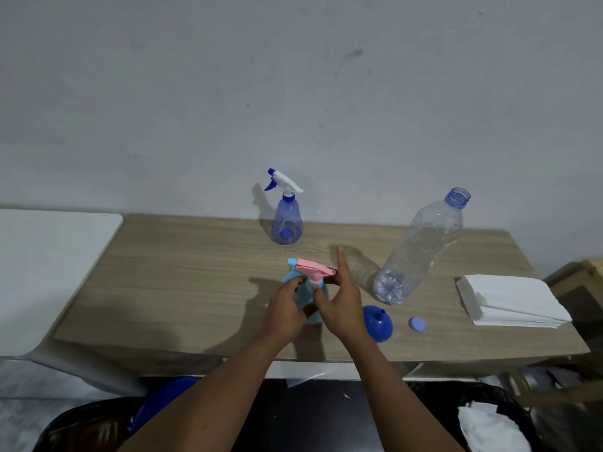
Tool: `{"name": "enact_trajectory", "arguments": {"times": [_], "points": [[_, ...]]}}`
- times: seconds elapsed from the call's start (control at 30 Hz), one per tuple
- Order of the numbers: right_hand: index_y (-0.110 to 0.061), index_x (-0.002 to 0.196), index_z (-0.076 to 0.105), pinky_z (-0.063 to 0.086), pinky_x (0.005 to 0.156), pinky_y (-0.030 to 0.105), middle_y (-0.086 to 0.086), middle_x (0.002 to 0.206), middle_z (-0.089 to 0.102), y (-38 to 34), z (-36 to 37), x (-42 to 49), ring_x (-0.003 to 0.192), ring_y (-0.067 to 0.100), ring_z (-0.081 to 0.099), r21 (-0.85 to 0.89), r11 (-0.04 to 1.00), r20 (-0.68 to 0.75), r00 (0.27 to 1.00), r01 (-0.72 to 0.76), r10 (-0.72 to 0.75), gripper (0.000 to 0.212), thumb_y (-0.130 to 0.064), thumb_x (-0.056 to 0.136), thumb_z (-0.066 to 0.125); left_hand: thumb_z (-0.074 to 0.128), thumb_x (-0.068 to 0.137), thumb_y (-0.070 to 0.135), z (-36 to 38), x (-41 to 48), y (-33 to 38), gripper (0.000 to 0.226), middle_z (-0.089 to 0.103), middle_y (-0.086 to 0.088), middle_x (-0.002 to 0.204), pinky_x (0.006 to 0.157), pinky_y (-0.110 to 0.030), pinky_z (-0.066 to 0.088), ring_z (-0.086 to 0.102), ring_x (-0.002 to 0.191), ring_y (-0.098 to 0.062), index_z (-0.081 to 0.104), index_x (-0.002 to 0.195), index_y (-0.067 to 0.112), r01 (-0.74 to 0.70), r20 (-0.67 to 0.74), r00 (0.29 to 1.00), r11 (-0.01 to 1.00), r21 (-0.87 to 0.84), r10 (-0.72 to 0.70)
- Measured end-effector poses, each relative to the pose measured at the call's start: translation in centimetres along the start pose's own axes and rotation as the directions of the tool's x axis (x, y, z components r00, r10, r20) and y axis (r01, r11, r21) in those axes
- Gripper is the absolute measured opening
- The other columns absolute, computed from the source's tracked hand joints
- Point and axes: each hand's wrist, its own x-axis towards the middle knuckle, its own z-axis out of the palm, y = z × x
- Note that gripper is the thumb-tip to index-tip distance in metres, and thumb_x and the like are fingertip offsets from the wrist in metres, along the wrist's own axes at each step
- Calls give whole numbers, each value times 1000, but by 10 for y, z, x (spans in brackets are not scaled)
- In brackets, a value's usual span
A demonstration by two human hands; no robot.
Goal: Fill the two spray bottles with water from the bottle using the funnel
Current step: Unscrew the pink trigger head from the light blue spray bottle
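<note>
Head view: I am looking down at a wooden counter (195,272) set against a pale wall.
Left grip: my left grip (287,313) is wrapping round the body of the light-blue spray bottle (304,293), which is standing upright near the counter's front edge.
Right grip: my right grip (342,308) is pinching the collar under the pink trigger head (315,269), with the index finger pointing straight up.
Blue spray bottle (287,223): standing at the back, well apart, and wearing its white trigger head. I cannot tell its water level.
Water bottle (421,249): standing uncapped to my right and holding only a little water at its base. Its cap (417,324) is lying near.
Funnel (378,322): lying mouth-down just beside my right grip, and sitting in neither bottle.
Progress: pouring is looking mostly finished, judging by the near-empty water bottle and the funnel lying unused.
Remaining: I seem to be working the pink head on its thread. I cannot tell whether it is tightening or loosening.
</note>
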Motion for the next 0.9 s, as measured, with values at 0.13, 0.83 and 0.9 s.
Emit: {"name": "enact_trajectory", "arguments": {"times": [0.13,0.83,0.9], "points": [[-31,158,15,46,87,11,-14,113,60,-1,2,3,106,-1,60,-11,1000,-13,1000,-26,26,102,-23,80,81,74,66,47,1,1,-3,61,65,14,119,89,-43,58,65,107,-10,56,124,38,9,16,1000,999,-34,-8],[-24,118,51,48,78,13,-14,103,65,-52,-23,29,90,1,63,83,976,-267,948,200,-172,47,-8,82,75,83,64,36,4,0,-9,58,68,19,108,85,-43,58,68,99,-8,56,113,51,33,-17,999,995,-89,-35],[-20,118,53,49,75,13,-10,100,66,-68,-38,44,87,2,63,104,974,-310,937,203,-162,44,-9,82,75,84,66,29,3,0,-7,59,68,18,108,85,-39,58,67,99,-9,56,113,50,18,-15,1000,998,-66,-19]]}}
